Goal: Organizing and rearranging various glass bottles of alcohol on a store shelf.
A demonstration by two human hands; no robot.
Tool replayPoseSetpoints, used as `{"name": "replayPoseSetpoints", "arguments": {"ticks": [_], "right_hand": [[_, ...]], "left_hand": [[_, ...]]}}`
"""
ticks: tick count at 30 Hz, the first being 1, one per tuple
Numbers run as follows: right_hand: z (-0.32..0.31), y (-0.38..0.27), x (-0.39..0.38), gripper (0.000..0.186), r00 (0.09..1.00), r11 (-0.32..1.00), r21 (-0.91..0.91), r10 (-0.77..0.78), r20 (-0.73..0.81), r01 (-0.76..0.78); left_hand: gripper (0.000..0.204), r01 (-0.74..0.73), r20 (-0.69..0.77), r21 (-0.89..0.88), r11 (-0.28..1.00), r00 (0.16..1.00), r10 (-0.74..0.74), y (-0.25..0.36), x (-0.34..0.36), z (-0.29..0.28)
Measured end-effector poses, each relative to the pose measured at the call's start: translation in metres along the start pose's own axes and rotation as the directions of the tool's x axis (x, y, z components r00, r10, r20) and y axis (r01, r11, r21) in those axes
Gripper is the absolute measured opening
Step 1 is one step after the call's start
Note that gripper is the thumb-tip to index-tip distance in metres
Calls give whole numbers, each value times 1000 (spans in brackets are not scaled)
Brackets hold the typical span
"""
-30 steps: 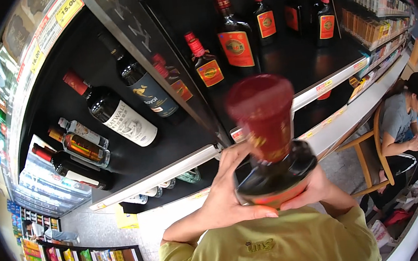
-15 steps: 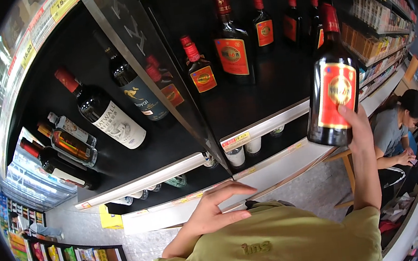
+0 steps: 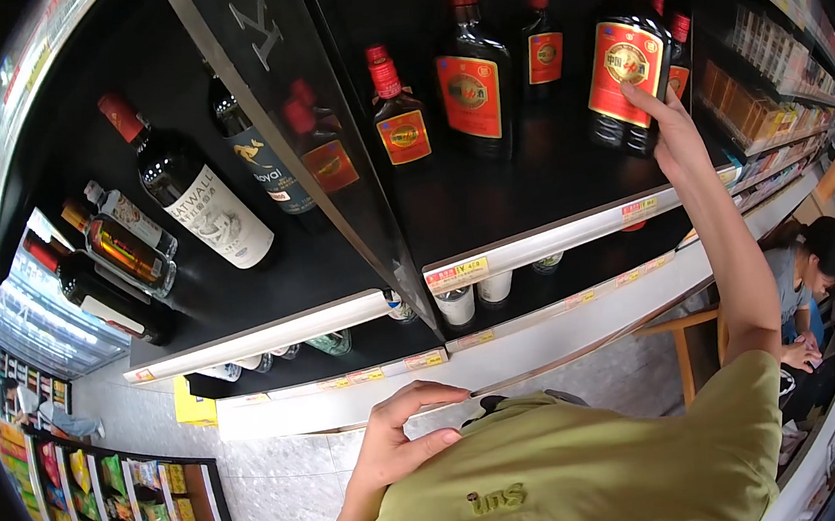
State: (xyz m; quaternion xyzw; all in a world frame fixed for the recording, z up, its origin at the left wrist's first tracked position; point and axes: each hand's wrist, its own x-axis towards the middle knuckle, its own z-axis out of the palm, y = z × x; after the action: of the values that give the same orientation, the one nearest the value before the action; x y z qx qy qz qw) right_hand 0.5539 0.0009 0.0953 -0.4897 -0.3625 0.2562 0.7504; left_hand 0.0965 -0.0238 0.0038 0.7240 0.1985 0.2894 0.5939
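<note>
- In the head view, our right hand (image 3: pixel 677 140) has its fingers clamped on a dark bottle (image 3: pixel 628 69), thumb across the label; it stands over the black shelf (image 3: pixel 510 176), though we cannot tell whether its base touches.
- Our left hand (image 3: pixel 400 443) is bare before the green shirt (image 3: pixel 597 454), thumb and fingers apart.
- We would do well to keep the base level, mind the small bottle (image 3: pixel 682 49) just behind, and loosen our grip only once the weight rests fully.
- The glass looks smooth and glossy, broad-shouldered, with a flat red label; the shelf looks matt, its white front rail (image 3: pixel 555 230) hard and straight-edged.
</note>
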Motion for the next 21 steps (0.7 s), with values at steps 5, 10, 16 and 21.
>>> {"name": "replayPoseSetpoints", "arguments": {"ticks": [5,10,16,21], "right_hand": [[-2,20,40,54,999,999,15,38,32,-39],[6,32,59,53,998,999,35,5,60,-7],[-1,55,78,50,999,999,29,-36,40,35],[-6,66,83,48,997,998,-18,-63,54,64]], "left_hand": [[39,22,-59,21,1000,998,-21,-4,0,12],[39,34,-96,23,999,995,-31,-9,-1,17],[42,60,-122,14,998,991,-58,-9,0,22],[46,96,-142,-27,995,985,-99,-10,2,25]]}}
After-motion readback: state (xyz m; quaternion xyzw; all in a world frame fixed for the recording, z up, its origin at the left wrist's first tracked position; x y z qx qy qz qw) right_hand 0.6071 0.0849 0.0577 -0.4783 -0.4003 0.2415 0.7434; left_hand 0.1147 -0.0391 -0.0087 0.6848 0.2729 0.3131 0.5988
